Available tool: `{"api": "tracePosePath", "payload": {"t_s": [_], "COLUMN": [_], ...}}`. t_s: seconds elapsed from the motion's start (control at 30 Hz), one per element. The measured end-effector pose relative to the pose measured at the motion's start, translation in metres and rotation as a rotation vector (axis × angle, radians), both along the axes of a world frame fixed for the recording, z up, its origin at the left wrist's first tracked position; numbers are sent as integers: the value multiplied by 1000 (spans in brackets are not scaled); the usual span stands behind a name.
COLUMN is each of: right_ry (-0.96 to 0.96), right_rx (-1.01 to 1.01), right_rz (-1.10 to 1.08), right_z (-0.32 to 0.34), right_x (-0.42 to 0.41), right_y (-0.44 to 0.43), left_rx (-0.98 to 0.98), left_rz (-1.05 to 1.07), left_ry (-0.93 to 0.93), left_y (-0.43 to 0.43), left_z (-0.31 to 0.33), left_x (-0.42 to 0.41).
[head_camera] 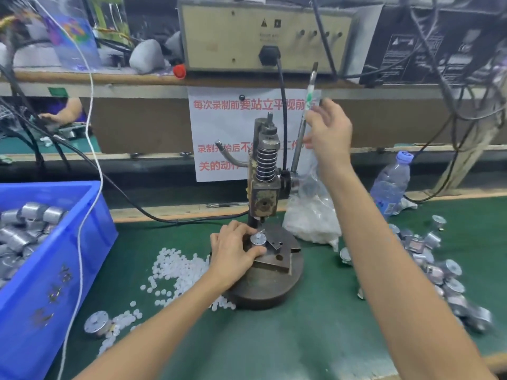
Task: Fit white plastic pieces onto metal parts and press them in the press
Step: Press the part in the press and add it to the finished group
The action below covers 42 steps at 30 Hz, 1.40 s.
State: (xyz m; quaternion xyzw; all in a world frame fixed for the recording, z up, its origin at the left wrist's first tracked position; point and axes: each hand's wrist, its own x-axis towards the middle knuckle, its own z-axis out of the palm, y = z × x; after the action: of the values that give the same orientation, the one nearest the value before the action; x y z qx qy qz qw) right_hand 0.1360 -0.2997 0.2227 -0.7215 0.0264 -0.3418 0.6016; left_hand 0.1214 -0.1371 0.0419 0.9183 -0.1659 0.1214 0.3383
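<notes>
Steel lever (301, 138) stands near-upright just left of the open right hand (327, 133); left hand (233, 250) pinches the motor (258, 239) below the press head (264, 196).

White paper sign (219, 127), red print: "每次录制前要站立平视前…", "录制…始后不…", "关的动作"; partly hidden.
Blue plastic crate (90, 242), gold characters: unreadable.
Beige metal box (225, 37): black warning triangle.
</notes>
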Motion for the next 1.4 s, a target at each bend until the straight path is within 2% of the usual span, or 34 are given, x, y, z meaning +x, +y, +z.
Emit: {"api": "tracePosePath", "payload": {"t_s": [0.1, 0.2, 0.33, 0.47, 0.67, 0.87, 1.0, 1.13, 1.2, 1.3, 1.4], "right_ry": [77, -101, -366, -391, -507, -456, -229, -96, -67, -39, 46], "right_rx": [-52, -85, -29, -18, 23, 29, 144, 128, 91, 60, -26], "right_rz": [56, -76, -48, -9, -76, -175, -48, -47, -88, -172, -227], "right_z": [27, 12, -28, -47, -63, -40, -23, -65, -90, -113, -118], "right_x": [11, -13, -56, -69, -67, -43, -19, -36, -49, -64, -74], "right_y": [1, 8, 20, 27, 36, 34, 29, 22, 10, -20, -58], "left_rx": [-10, -25, -15, -3, 2, 57, 126, 154, 85, -50, -138], "left_rz": [1, -3, 7, 21, 23, 33, 56, 111, 120, -17, -250], "left_ry": [12, 9, -1, -14, -30, -34, -42, -99, -128, -102, 40], "left_y": [1, 1, 1, 0, 0, -1, -4, -6, -14, -46, -94], "left_z": [-1, -3, -4, -5, -5, 0, 5, 7, 7, 10, 12], "left_x": [0, 1, 2, 2, 0, -2, -5, -20, -34, -52, -57]}}
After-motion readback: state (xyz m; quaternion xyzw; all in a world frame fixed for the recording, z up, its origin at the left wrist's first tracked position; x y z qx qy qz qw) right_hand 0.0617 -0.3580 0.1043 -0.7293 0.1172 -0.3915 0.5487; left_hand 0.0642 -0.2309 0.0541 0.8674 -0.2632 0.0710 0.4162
